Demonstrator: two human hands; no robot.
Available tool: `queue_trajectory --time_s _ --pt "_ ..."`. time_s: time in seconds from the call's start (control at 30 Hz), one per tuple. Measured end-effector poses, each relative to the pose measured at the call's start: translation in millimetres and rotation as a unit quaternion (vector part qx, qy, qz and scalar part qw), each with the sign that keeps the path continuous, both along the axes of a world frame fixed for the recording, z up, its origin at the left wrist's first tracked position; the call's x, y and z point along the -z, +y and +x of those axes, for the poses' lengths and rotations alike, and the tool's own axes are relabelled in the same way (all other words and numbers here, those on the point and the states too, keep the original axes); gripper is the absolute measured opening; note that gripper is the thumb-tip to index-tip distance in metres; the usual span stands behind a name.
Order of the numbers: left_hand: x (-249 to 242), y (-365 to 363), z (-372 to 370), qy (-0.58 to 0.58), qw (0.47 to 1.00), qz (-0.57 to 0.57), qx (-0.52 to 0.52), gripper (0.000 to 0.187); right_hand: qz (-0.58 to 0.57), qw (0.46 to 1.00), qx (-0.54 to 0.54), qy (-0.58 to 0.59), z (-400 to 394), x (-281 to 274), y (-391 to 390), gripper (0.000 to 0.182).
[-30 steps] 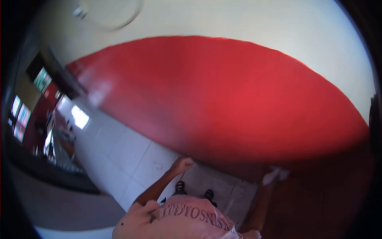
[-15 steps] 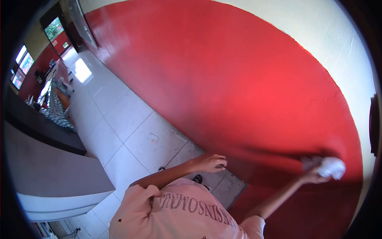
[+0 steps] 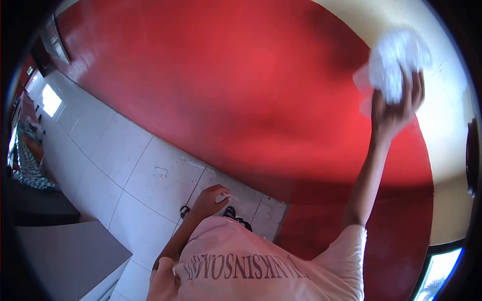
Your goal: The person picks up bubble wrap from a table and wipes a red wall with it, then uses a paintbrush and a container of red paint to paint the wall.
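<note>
Head view, looking down the person's own front: nearest is the pink shirt [image 3: 261, 266] with printed lettering, filling the bottom edge; just beyond it the left hand [image 3: 211, 199] hangs low over the floor [image 3: 115, 155], fingers curled loosely around what seems to be a small white scrap, though the view is too small and warped to be sure; dark shoes [image 3: 232, 214] show just beside that hand on the pale tiles; a small mark lies on a tile a little further out, near the foot of the wall; to the left edge a grey counter [image 3: 55, 246] stands apart from the person, nothing on it readable. Further off, the right arm reaches up and out; the right hand [image 3: 394, 108] is closed firmly around a crumpled white cloth [image 3: 396, 62], pressing it against the wall [image 3: 241, 85] right where the red paint meets the cream band above. As a judgement, the wiping is under way rather than finished; the cloth sits at the upper right of the red area, and the broad red stretch toward the far left corner shows no clear sign either way, so how much of it has been covered cannot be told from here.
</note>
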State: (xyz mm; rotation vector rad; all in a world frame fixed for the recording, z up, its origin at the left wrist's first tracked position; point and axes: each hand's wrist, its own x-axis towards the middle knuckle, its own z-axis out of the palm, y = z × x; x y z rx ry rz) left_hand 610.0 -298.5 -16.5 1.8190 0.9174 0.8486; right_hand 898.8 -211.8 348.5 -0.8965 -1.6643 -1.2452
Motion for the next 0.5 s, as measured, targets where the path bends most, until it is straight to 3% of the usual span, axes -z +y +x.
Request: queue_trajectory --time_s 0.03,0.07,0.1,0.13,0.2,0.23,0.27,0.33,0.37,0.4,0.43,0.5 --pt "4 -4 -5 0.005 1.000 -0.007 -0.006 0.018 -0.007 1.000 0.018 -0.005 -12 -5 20 0.046" --pt "8 -7 -11 0.010 1.000 -0.013 -0.013 0.018 -0.111 0.993 -0.037 0.027 -19 2 41 0.052" --pt "10 -10 -17 0.010 1.000 -0.018 -0.018 0.018 -0.085 0.995 0.043 -0.037 -25 30 62 0.064" --pt "10 -14 -25 0.010 0.999 -0.022 -0.022 0.018 -0.080 0.993 0.083 -0.037 -32 74 80 0.073" --pt "7 -16 -39 0.009 0.998 -0.034 -0.048 0.018 -0.239 0.969 0.056 -0.037 -51 195 87 0.066" --pt "3 -20 -48 0.012 0.997 -0.046 -0.066 0.018 -0.313 0.945 0.050 -0.079 -56 262 87 0.062" --pt "1 -22 -59 0.015 0.995 -0.056 -0.083 0.018 -0.422 0.905 -0.030 -0.050 -51 345 97 0.055" --pt "1 -29 -80 0.010 0.990 -0.059 -0.125 0.018 -0.594 0.792 -0.061 -0.128 -48 398 54 0.047" --pt "2 -32 -92 0.006 0.987 -0.061 -0.145 0.018 -0.669 0.720 -0.075 -0.166 -56 394 42 0.044" --pt "6 -36 -104 0.006 0.983 -0.067 -0.169 0.017 -0.641 0.752 -0.137 -0.069 -55 382 44 0.042" --pt "13 -41 -115 0.003 0.978 -0.075 -0.194 0.017 -0.605 0.771 -0.198 0.025 -66 336 43 0.040" --pt "24 -47 -129 -0.008 0.965 -0.098 -0.243 0.015 -0.537 0.828 -0.153 0.052 -86 192 40 0.047"
